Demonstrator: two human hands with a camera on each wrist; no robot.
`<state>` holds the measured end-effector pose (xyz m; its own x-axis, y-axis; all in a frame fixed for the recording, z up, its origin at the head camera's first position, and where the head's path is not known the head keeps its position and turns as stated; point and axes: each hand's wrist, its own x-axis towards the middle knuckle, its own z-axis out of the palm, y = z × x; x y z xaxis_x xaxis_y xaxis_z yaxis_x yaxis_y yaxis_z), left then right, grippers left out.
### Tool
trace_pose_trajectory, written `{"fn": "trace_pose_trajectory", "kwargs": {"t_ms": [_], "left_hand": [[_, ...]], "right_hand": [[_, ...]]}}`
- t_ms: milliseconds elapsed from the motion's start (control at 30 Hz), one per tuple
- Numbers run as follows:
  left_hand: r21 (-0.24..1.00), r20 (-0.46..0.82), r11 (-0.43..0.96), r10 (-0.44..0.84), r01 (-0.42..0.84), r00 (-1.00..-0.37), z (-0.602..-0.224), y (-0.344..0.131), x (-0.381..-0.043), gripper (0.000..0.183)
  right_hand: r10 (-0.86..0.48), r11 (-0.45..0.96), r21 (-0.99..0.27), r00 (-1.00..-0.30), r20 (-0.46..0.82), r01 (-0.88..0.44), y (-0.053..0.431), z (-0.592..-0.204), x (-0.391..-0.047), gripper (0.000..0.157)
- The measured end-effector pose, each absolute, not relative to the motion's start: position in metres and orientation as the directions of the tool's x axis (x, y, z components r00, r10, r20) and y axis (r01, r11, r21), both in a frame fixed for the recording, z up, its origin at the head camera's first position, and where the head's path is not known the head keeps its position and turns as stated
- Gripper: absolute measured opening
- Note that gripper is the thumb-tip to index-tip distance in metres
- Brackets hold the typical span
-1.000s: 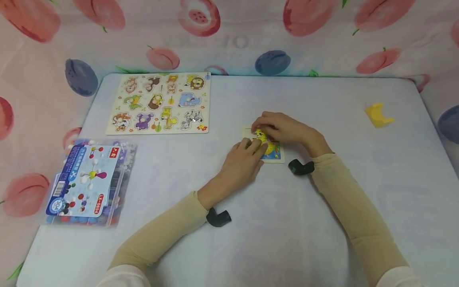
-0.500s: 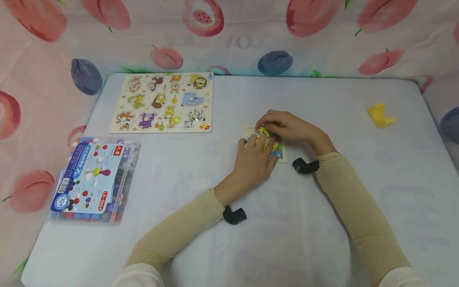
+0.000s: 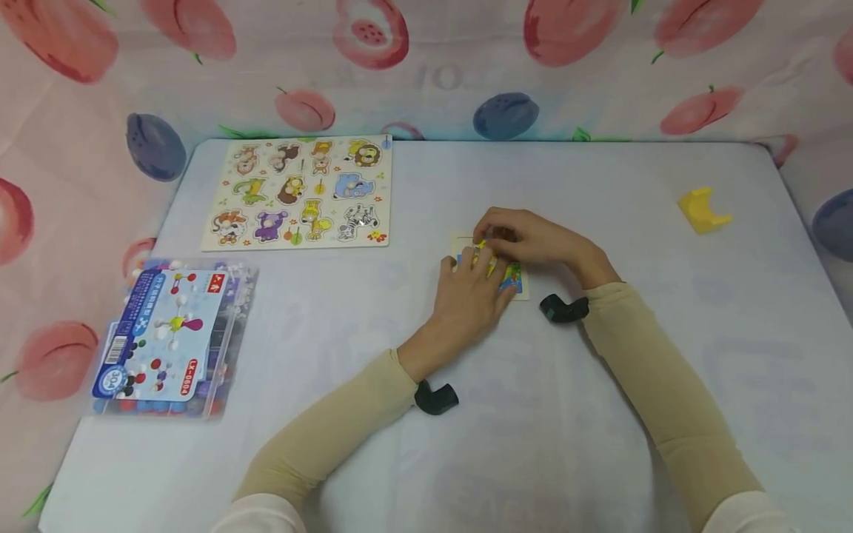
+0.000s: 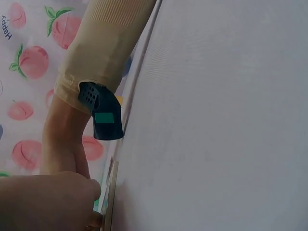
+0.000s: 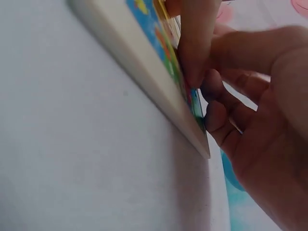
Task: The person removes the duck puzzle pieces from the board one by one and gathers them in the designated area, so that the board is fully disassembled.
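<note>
A small wooden jigsaw puzzle (image 3: 522,293) with a pale rim and a blue and yellow picture lies on the white table, under both hands. My left hand (image 3: 466,300) rests over it with spread fingers on the picture, covering much of it. At its top edge, my right hand (image 3: 526,235) has thumb and forefinger closed around a yellow puzzle piece (image 3: 481,243), mostly hidden by the fingers. In the right wrist view, the puzzle's thick edge (image 5: 144,89) runs diagonally, with curled fingertips of the right hand (image 5: 269,125) right beside its corner.
An animal peg puzzle board (image 3: 340,200) lies at the back left. In front of it stands a clear plastic box of molecular model parts (image 3: 166,340). A yellow plastic bracket (image 3: 703,211) sits at the far right. Dark wrist cameras (image 3: 436,398) hang at both sleeves.
My left hand has shifted right and up over the puzzle, with its fingers spread more. The right hand stays at the top edge, and the yellow piece there shows less now.
</note>
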<state>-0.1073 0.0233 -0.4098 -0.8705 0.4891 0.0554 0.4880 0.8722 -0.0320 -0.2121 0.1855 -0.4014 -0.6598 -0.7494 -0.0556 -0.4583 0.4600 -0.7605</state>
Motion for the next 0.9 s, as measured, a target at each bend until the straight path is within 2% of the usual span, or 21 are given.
{"fn": "trace_pose_trajectory", "kwargs": {"t_ms": [167, 267, 400, 600, 900], "left_hand": [[-0.022, 0.033, 0.871, 0.492, 0.491, -0.870, -0.408, 0.022, -0.108, 0.053], [-0.013, 0.010, 0.866, 0.500, 0.500, -0.866, -0.407, 0.019, -0.109, 0.053], [0.001, 0.006, 0.857, 0.515, 0.515, -0.857, -0.409, 0.016, -0.110, 0.057], [0.018, 0.016, 0.854, 0.520, 0.520, -0.854, -0.412, 0.015, -0.109, 0.065], [0.083, 0.002, 0.860, 0.505, 0.504, -0.863, -0.413, 0.014, -0.108, 0.062]], "right_hand": [[-0.703, 0.443, -0.786, -0.711, -0.007, -0.431, 0.190, -0.398, -0.209, 0.012], [-0.629, 0.442, -0.809, -0.777, 0.028, -0.388, 0.196, -0.389, -0.206, 0.011], [-0.546, 0.492, -0.814, -0.838, -0.012, -0.309, 0.209, -0.374, -0.200, 0.012], [-0.504, 0.562, -0.804, -0.851, -0.147, -0.194, 0.251, -0.377, -0.204, 0.016], [-0.413, 0.644, -0.751, -0.893, -0.177, -0.149, 0.300, -0.376, -0.205, 0.024]]}}
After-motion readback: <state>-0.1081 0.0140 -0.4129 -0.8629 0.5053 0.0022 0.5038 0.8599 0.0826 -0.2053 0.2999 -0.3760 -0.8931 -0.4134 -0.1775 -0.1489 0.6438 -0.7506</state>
